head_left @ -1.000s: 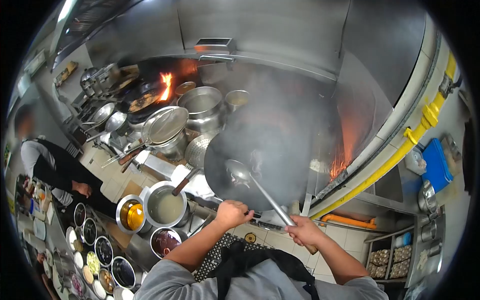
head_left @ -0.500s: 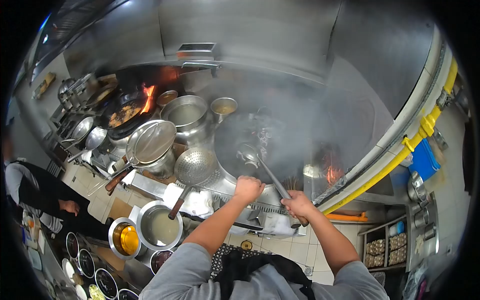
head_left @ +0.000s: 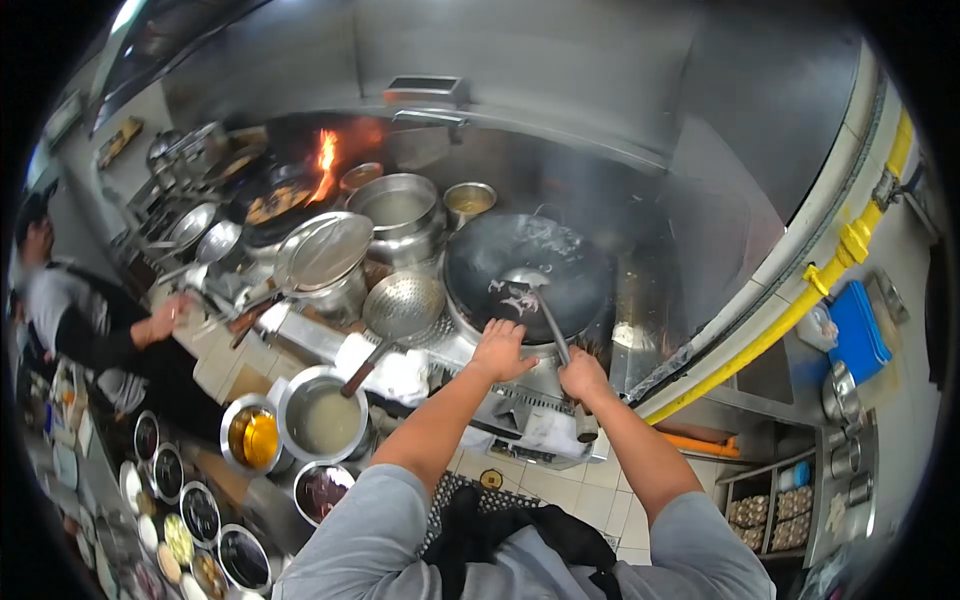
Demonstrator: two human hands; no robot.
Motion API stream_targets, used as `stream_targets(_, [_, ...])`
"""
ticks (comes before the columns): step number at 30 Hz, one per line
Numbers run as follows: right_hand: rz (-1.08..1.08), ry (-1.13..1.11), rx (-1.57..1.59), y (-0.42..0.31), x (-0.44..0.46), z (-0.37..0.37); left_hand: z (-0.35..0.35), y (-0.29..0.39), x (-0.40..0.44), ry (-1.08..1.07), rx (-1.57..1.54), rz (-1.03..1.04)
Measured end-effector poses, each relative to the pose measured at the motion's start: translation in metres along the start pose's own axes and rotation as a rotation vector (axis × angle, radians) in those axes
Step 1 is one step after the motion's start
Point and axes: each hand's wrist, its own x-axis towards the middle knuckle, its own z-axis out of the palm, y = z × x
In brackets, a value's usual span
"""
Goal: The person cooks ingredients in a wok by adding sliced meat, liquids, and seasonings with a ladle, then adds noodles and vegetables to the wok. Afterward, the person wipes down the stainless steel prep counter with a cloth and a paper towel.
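Note:
My right hand is wrapped round the long handle of a ladle. The ladle's bowl rests inside a dark wok, over a few pale strips of food. At the wok's near rim is my left hand, its fingers stretched out and apart; whether they touch the rim I cannot tell. A perforated strainer with a wooden handle lies just left of the wok.
Flames rise by another wok at back left. Steel pots, a mesh sieve and a bowl of yellow oil stand leftward. A co-worker stands far left. A yellow pipe runs along the right.
The thick smoke over the wok has thinned and the flame at its right is gone. My left hand's fingers have spread. The co-worker has raised a hand, and the view has shifted.

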Motion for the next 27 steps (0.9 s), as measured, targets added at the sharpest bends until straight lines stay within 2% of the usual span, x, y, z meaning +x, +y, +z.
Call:
stream_targets(1, [0.006,-0.026,-0.038,0.001,-0.002,-0.005,0.0,0.01,-0.021,0.176,-0.017,0.048])
stream_targets(4, [-0.052,-0.101,-0.107,0.017,-0.005,-0.009,-0.009,0.053,-0.117,0.304,-0.031,-0.103])
stream_targets(6, [-0.086,-0.131,-0.233,0.007,-0.036,-0.033,0.016,0.083,-0.212,0.082,-0.559,-0.517])
stream_targets(7, [-0.404,0.11,-0.286,0.008,-0.059,-0.036,0.062,0.087,-0.27,-0.046,-0.925,-0.823])
stream_targets(8, [-0.722,0.358,-0.303,0.011,-0.087,-0.037,0.075,0.099,-0.322,-0.298,-0.835,-0.894])
stream_targets(10, [-1.014,-0.071,0.146,-0.003,-0.154,-0.033,0.089,0.177,-0.426,-0.485,-0.646,-1.213])
stream_targets(11, [-0.983,-0.429,0.339,0.005,-0.184,-0.009,0.102,0.221,-0.473,-0.389,-0.696,-1.372])
stream_targets(12, [-0.903,-0.806,0.474,0.022,-0.211,0.014,0.123,0.262,-0.518,-0.288,-0.957,-1.504])
stream_targets(13, [-0.93,-0.97,0.329,0.042,-0.235,0.037,0.147,0.308,-0.557,-0.134,-1.223,-1.601])
stream_targets(14, [-0.967,-1.114,0.164,0.062,-0.253,0.058,0.167,0.351,-0.581,0.019,-1.733,-1.567])
stream_targets(15, [-1.083,-1.2,-0.173,0.075,-0.265,0.077,0.169,0.398,-0.591,0.225,-1.777,-1.654])
stream_targets(16, [-1.162,-1.185,-0.499,0.098,-0.268,0.087,0.159,0.422,-0.595,0.298,-1.702,-1.7])
stream_targets(18, [-1.255,-1.228,-0.719,0.146,-0.245,0.113,0.129,0.472,-0.603,0.424,-1.547,-1.81])
stream_targets(19, [-1.25,-1.24,-0.763,0.161,-0.234,0.122,0.117,0.492,-0.607,0.457,-1.072,-2.044])
stream_targets(21, [-1.259,-1.246,-0.835,0.17,-0.215,0.133,0.131,0.522,-0.641,1.044,-0.83,-2.153])
stream_targets(23, [-1.297,-1.227,-0.875,0.16,-0.209,0.144,0.121,0.549,-0.669,1.714,-0.527,-2.127])
stream_targets(25, [-1.391,-1.193,-0.887,0.137,-0.211,0.157,0.095,0.581,-0.699,1.883,-0.188,-2.137])
stream_targets(27, [-1.499,-1.134,-0.847,0.101,-0.23,0.177,0.025,0.616,-0.71,2.208,-0.252,-1.947])
